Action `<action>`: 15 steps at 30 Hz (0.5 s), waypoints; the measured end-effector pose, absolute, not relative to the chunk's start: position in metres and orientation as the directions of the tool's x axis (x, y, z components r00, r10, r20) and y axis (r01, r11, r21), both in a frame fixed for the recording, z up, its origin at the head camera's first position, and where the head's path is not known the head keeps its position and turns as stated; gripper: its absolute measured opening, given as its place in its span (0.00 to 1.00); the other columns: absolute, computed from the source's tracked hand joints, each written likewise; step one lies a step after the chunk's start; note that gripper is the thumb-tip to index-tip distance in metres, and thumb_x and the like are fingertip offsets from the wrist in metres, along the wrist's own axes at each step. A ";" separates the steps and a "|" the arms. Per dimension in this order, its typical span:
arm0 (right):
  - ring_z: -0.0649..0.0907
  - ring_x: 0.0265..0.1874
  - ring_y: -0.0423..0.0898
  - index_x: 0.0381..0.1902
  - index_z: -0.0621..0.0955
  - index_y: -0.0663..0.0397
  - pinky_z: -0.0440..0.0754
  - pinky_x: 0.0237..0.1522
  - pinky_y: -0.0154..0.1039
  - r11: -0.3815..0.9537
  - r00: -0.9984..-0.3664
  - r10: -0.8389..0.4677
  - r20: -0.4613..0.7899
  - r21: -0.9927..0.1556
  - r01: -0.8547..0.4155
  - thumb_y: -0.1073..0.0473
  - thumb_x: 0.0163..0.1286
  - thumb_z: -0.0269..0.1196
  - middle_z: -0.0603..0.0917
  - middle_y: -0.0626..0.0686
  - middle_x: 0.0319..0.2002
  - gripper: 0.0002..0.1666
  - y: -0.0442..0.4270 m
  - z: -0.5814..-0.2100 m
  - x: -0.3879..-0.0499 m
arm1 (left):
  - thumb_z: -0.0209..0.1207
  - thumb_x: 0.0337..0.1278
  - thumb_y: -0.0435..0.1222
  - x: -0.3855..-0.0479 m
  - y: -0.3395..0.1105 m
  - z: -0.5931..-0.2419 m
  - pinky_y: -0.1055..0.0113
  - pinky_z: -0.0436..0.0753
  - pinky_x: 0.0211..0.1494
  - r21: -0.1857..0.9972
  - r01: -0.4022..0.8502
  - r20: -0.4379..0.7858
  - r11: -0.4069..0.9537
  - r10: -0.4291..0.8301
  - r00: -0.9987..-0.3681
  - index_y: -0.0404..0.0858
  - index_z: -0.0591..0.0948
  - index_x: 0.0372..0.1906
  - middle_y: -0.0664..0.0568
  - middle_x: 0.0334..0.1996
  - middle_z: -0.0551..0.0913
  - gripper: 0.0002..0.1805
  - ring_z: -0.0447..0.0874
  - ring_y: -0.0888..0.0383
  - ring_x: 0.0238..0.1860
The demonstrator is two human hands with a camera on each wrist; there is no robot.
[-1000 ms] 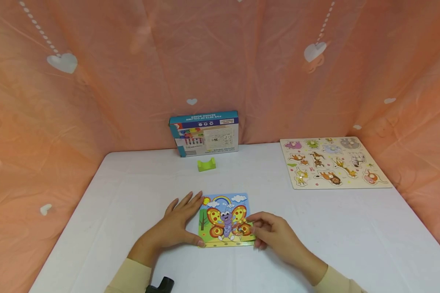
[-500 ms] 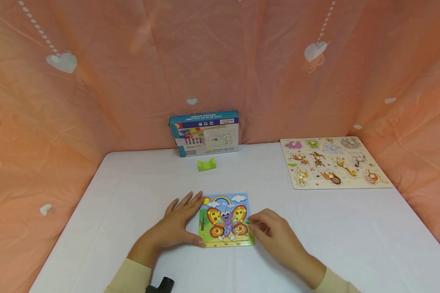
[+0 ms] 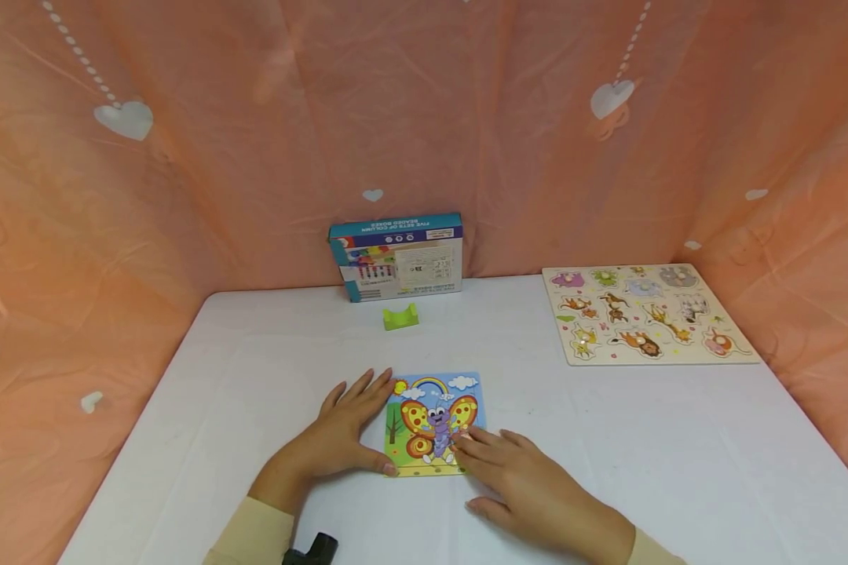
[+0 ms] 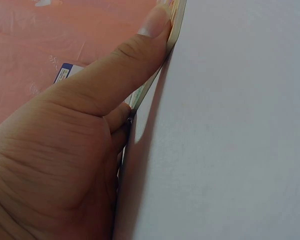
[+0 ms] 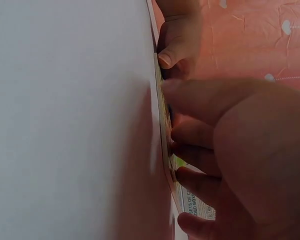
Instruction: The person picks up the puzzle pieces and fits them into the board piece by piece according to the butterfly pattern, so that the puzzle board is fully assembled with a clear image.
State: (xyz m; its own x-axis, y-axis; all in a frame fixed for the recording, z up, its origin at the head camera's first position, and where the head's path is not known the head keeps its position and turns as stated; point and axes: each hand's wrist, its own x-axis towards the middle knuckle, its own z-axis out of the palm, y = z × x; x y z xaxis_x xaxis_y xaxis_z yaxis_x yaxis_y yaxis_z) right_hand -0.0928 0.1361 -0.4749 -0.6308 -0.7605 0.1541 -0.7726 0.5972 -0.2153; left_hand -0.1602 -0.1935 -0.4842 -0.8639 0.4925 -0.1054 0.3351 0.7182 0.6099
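Note:
A square butterfly jigsaw puzzle board (image 3: 434, 392) lies flat on the white table in the head view. My left hand (image 3: 339, 435) is spread along its left side, fingertips at the upper left corner and thumb on the lower left corner. With fairly straight fingers, my right hand (image 3: 523, 486) rests its fingertips on the lower right of the picture, covering the right lower wing. The right thumb sits apart, below the board. In the left wrist view the thumb (image 4: 135, 55) lies over the board's edge. The right wrist view shows the board (image 5: 162, 125) edge-on beside the right fingers.
A blue and white box (image 3: 403, 263) stands at the table's back, with a small green curved block (image 3: 400, 317) in front of it. At the back right lies an animal peg puzzle board (image 3: 601, 357). A black object (image 3: 314, 549) shows by the left sleeve. Orange cloth hangs around the table.
My right hand let go of a piece at the board's lower right; its fingers have straightened and moved left onto the picture. The left hand has stayed in place.

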 end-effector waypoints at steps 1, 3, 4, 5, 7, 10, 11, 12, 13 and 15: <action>0.73 0.77 0.51 0.75 0.81 0.56 0.76 0.70 0.63 0.597 -0.631 -0.760 0.154 -0.218 -0.772 0.41 0.81 0.65 0.76 0.51 0.77 0.34 0.136 -0.476 -0.093 | 0.84 0.38 0.63 -0.160 -0.194 -0.484 0.36 0.32 0.83 0.609 0.337 -0.104 0.718 0.493 -0.864 0.41 0.61 0.88 0.53 0.88 0.53 0.72 0.37 0.44 0.88; 0.73 0.77 0.51 0.75 0.80 0.56 0.75 0.70 0.64 0.595 -0.631 -0.760 0.153 -0.225 -0.771 0.40 0.82 0.63 0.76 0.51 0.77 0.35 0.135 -0.476 -0.093 | 0.84 0.38 0.63 -0.161 -0.194 -0.485 0.36 0.32 0.83 0.608 0.338 -0.101 0.718 0.493 -0.864 0.41 0.61 0.88 0.53 0.88 0.53 0.72 0.37 0.44 0.88; 0.73 0.77 0.51 0.75 0.80 0.57 0.75 0.70 0.64 0.596 -0.632 -0.760 0.152 -0.227 -0.770 0.40 0.83 0.63 0.76 0.51 0.77 0.35 0.135 -0.476 -0.093 | 0.84 0.38 0.63 -0.161 -0.194 -0.485 0.35 0.32 0.83 0.608 0.339 -0.100 0.718 0.493 -0.864 0.41 0.61 0.88 0.53 0.88 0.53 0.72 0.38 0.44 0.88; 0.72 0.77 0.51 0.76 0.80 0.57 0.75 0.70 0.64 0.597 -0.634 -0.759 0.149 -0.229 -0.769 0.39 0.83 0.62 0.76 0.51 0.77 0.36 0.135 -0.476 -0.093 | 0.84 0.38 0.64 -0.162 -0.195 -0.485 0.35 0.32 0.83 0.608 0.340 -0.099 0.718 0.493 -0.865 0.41 0.61 0.88 0.53 0.88 0.53 0.72 0.37 0.44 0.88; 0.72 0.78 0.51 0.76 0.79 0.57 0.74 0.71 0.65 0.599 -0.636 -0.760 0.137 -0.231 -0.766 0.40 0.83 0.63 0.75 0.51 0.78 0.36 0.134 -0.475 -0.093 | 0.84 0.37 0.63 -0.162 -0.195 -0.486 0.35 0.32 0.83 0.610 0.337 -0.098 0.717 0.490 -0.866 0.41 0.61 0.87 0.52 0.88 0.53 0.72 0.37 0.43 0.88; 0.71 0.79 0.51 0.77 0.79 0.57 0.72 0.72 0.66 0.605 -0.642 -0.759 0.110 -0.246 -0.757 0.40 0.82 0.63 0.74 0.51 0.79 0.36 0.134 -0.475 -0.094 | 0.84 0.38 0.63 -0.163 -0.195 -0.488 0.35 0.31 0.83 0.613 0.330 -0.102 0.718 0.486 -0.868 0.41 0.61 0.87 0.52 0.88 0.53 0.72 0.37 0.43 0.88; 0.70 0.79 0.51 0.77 0.78 0.56 0.72 0.72 0.66 0.606 -0.645 -0.757 0.103 -0.258 -0.752 0.40 0.82 0.63 0.73 0.51 0.79 0.36 0.134 -0.476 -0.094 | 0.84 0.38 0.62 -0.163 -0.195 -0.488 0.35 0.31 0.83 0.615 0.327 -0.104 0.718 0.485 -0.868 0.41 0.61 0.87 0.52 0.88 0.53 0.72 0.37 0.43 0.88; 0.70 0.79 0.51 0.77 0.78 0.56 0.71 0.73 0.66 0.608 -0.651 -0.753 0.097 -0.276 -0.745 0.40 0.83 0.63 0.73 0.51 0.79 0.36 0.134 -0.476 -0.095 | 0.84 0.38 0.62 -0.163 -0.195 -0.489 0.35 0.31 0.83 0.616 0.325 -0.106 0.717 0.485 -0.868 0.41 0.61 0.87 0.52 0.88 0.53 0.72 0.37 0.43 0.88; 0.69 0.79 0.52 0.77 0.79 0.55 0.71 0.73 0.66 0.608 -0.657 -0.748 0.095 -0.299 -0.735 0.41 0.83 0.63 0.73 0.51 0.79 0.35 0.134 -0.477 -0.095 | 0.84 0.38 0.62 -0.163 -0.195 -0.490 0.35 0.31 0.83 0.618 0.324 -0.108 0.716 0.485 -0.868 0.41 0.61 0.88 0.52 0.88 0.53 0.71 0.37 0.43 0.88; 0.69 0.79 0.52 0.77 0.79 0.53 0.71 0.73 0.65 0.609 -0.676 -0.731 0.099 -0.352 -0.711 0.41 0.84 0.62 0.74 0.50 0.79 0.33 0.135 -0.478 -0.097 | 0.84 0.38 0.62 -0.163 -0.194 -0.491 0.36 0.31 0.83 0.621 0.321 -0.111 0.715 0.486 -0.867 0.41 0.61 0.88 0.52 0.88 0.53 0.71 0.37 0.43 0.88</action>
